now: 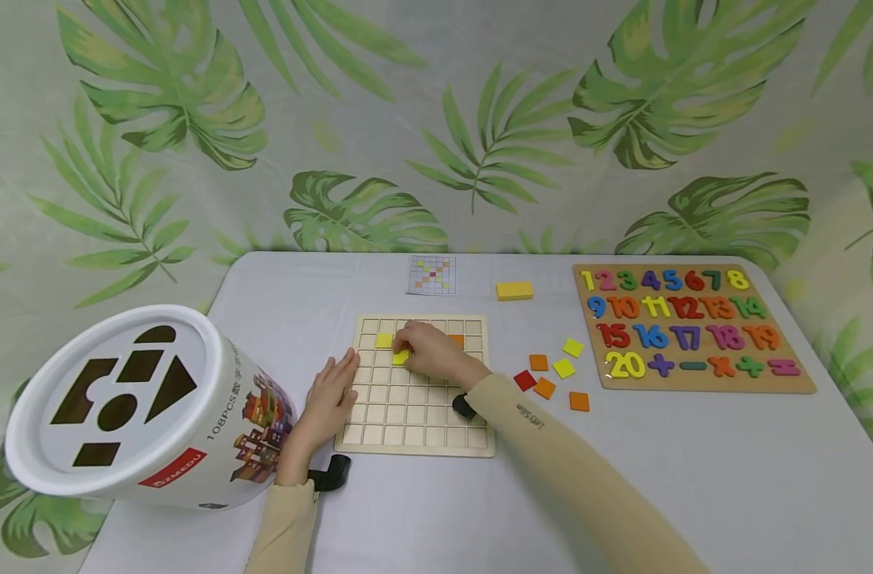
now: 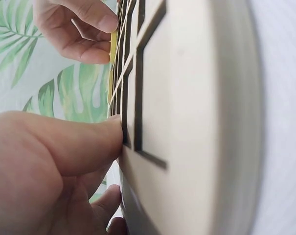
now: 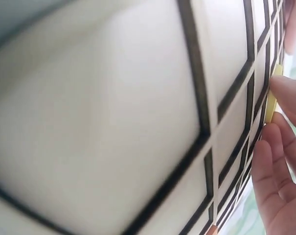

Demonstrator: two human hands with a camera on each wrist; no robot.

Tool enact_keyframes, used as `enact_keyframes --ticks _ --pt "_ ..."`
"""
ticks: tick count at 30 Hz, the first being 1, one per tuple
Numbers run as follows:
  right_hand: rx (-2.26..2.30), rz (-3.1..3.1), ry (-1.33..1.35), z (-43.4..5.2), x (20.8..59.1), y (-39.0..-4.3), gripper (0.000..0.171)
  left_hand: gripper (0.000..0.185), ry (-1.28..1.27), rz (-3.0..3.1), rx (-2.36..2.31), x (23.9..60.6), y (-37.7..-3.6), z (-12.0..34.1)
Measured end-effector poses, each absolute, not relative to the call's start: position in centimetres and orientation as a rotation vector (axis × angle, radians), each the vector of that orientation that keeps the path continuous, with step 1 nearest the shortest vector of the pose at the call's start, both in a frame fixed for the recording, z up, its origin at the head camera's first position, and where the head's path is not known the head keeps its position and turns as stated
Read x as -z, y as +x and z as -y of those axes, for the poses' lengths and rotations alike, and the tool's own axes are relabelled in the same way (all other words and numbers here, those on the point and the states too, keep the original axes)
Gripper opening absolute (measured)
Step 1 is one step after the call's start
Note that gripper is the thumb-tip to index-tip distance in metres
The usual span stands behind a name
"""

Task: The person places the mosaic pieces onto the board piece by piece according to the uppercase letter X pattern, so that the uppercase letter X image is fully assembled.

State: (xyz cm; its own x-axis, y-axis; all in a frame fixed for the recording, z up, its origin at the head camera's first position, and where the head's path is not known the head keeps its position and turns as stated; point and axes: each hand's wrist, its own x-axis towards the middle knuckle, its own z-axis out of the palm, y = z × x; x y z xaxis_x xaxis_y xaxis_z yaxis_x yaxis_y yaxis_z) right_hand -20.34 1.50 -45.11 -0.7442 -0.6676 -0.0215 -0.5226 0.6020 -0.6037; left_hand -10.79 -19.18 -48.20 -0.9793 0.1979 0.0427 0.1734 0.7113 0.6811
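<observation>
A wooden grid board [image 1: 414,448] lies on the table. My right hand [image 1: 432,351] pinches a yellow square tile [image 1: 400,358] between thumb and fingers, over the board's upper left part; in the right wrist view this tile [image 3: 271,105] is at the grid surface. Just up and left of it, another yellow tile [image 1: 384,340] sits in a cell. An orange tile [image 1: 456,341] shows to the right, partly behind the hand. At the board's left edge rests my left hand [image 1: 328,399], fingers extended; its thumb [image 2: 89,147] touches the frame.
Several loose orange, yellow and red tiles, such as an orange tile [image 1: 579,401], lie right of the board. Behind it are a pattern card [image 1: 432,275] and a yellow block [image 1: 514,291]. A number puzzle board [image 1: 709,384] lies right; a large white bucket [image 1: 221,430] stands left.
</observation>
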Motion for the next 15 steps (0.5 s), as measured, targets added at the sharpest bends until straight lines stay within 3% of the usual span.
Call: enact_keyframes --ticks 9,15 --pt "0.868 -2.562 -0.959 -2.2 44.7 -20.3 0.022 0.057 0.320 -2.877 -1.144 48.2 -10.8 19.1" --pt "1.099 -2.500 -0.888 -6.0 43.5 -20.1 0.022 0.056 0.314 -2.892 -1.131 48.0 -10.7 19.1"
